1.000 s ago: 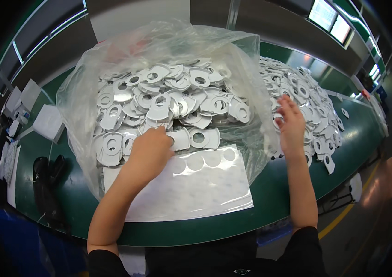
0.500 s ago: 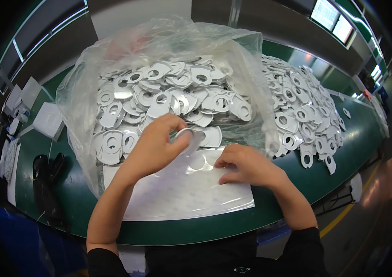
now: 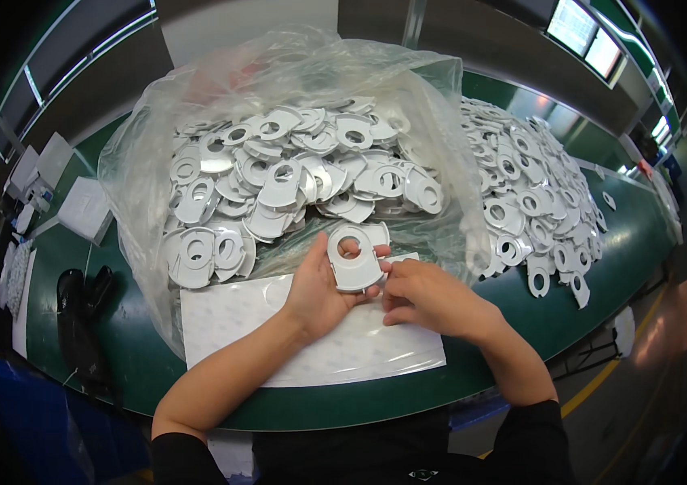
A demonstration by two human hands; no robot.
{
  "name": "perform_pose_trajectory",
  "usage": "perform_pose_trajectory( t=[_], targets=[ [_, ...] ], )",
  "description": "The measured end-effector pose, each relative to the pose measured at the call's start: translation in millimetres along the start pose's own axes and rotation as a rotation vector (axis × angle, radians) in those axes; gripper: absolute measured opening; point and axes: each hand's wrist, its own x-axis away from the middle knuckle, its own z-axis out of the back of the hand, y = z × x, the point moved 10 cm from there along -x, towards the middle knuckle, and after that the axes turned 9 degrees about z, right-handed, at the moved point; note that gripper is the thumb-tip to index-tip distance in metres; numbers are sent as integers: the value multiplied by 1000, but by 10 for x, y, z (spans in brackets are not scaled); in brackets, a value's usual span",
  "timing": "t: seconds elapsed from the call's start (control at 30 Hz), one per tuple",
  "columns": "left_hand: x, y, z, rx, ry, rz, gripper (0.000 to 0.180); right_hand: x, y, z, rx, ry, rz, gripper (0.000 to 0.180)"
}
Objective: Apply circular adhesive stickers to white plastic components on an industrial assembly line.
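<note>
In my left hand (image 3: 313, 297) lies a pale grey flat part (image 3: 353, 278) with a large round hole, held up facing me between thumb and fingers. My right hand (image 3: 436, 299) is close against its right lower edge, fingers curled in; whether they pinch anything is hidden. Under both hands a white glossy sheet (image 3: 234, 327) covers the table's near side. Beyond them a heap of similar parts (image 3: 280, 190) fills an open clear plastic bag (image 3: 143, 145). Another such part (image 3: 377, 234) shows just behind the held one.
To the right of the bag a second heap of the parts (image 3: 531, 198) spreads over the green table (image 3: 295, 411). One single part (image 3: 609, 200) lies apart at the far right. A white box (image 3: 86, 210) and a black object (image 3: 81, 335) sit at the left.
My left hand has drawn back from the heap and turned palm up, bringing the part towards my right hand. My right hand has stayed nearly in place, its fingers now curled tighter.
</note>
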Motion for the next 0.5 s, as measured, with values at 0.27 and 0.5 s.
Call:
perform_pose_trajectory(
  t=[0.27,0.5],
  targets=[
    [-31,40,-5,-122,61,-64,59,132,-293,400,-548,-49,131,17],
    [-57,-51,-14,-200,28,-4,64,125,353,628,-824,663,-21,10]
  ],
)
